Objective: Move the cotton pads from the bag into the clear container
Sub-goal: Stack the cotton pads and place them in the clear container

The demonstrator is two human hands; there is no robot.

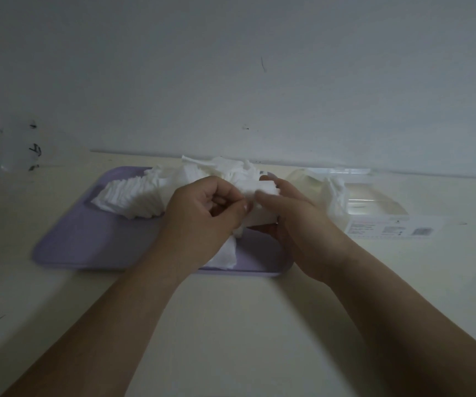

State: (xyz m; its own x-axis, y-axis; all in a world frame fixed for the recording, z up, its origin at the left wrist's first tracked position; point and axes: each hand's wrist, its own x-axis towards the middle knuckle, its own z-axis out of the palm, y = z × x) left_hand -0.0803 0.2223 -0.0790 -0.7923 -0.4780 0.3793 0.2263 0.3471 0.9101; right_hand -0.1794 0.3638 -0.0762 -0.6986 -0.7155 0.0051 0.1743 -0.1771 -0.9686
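White square cotton pads (133, 200) lie fanned in a loose heap on a lilac tray (88, 242). Over the tray's middle, my left hand (202, 213) and my right hand (294, 222) both grip a small stack of pads (259, 190) between them. One pad (226, 255) hangs or lies just below my left hand. The clear container (374, 204) stands to the right of the tray, with a few pads (335, 193) leaning at its left end. A crumpled clear bag (4, 150) is at the far left, hard to make out.
The tray and container sit on a pale table (231, 325) against a white wall (231, 81). The container carries a printed label (388, 229) on its front side. The scene is dim.
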